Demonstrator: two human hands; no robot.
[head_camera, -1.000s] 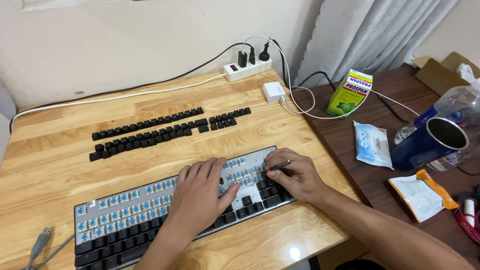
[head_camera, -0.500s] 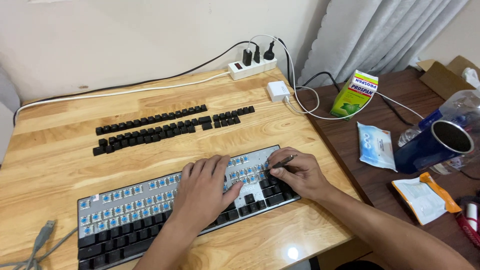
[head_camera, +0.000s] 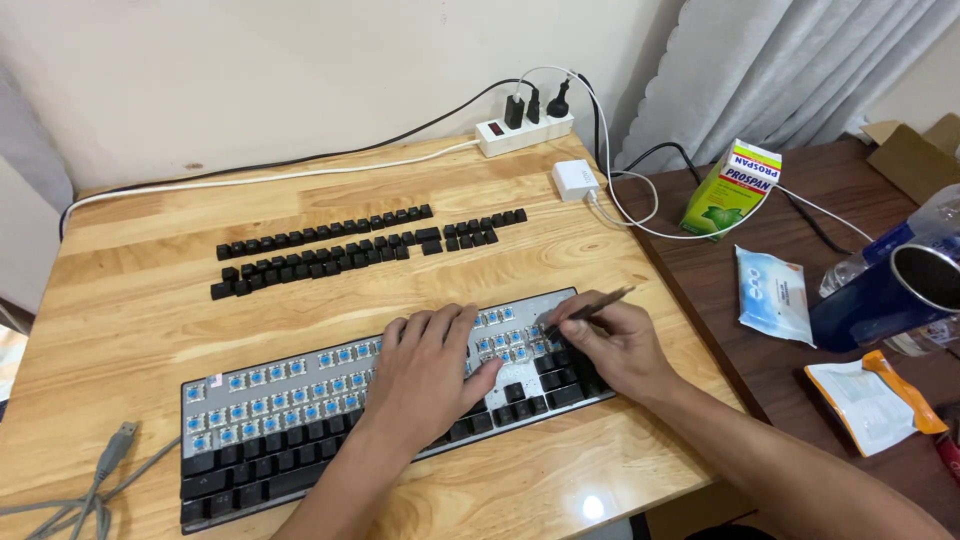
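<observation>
A mechanical keyboard (head_camera: 270, 420) lies on the wooden table (head_camera: 140, 330). Many of its keycaps are off, showing blue switches; black caps remain along its near rows. My left hand (head_camera: 425, 365) rests flat on the keyboard's middle. My right hand (head_camera: 612, 343) holds a thin dark stick-like tool (head_camera: 590, 309), its tip down among the switches at the keyboard's right end. Removed black keycaps (head_camera: 350, 245) lie in three rows on the table behind the keyboard.
A white power strip (head_camera: 524, 130) with plugs and a white adapter (head_camera: 575, 180) sit at the table's back. On the darker side table (head_camera: 740, 350) are a green box (head_camera: 730, 188), a wipes pack (head_camera: 772, 293), a blue steel mug (head_camera: 890, 290) and an orange-edged packet (head_camera: 872, 400). The keyboard's cable plug (head_camera: 112, 452) lies front left.
My right hand with the tool has shifted slightly on the keyboard's right end. The left hand stays pressed on the keyboard. The camera view has drifted a little.
</observation>
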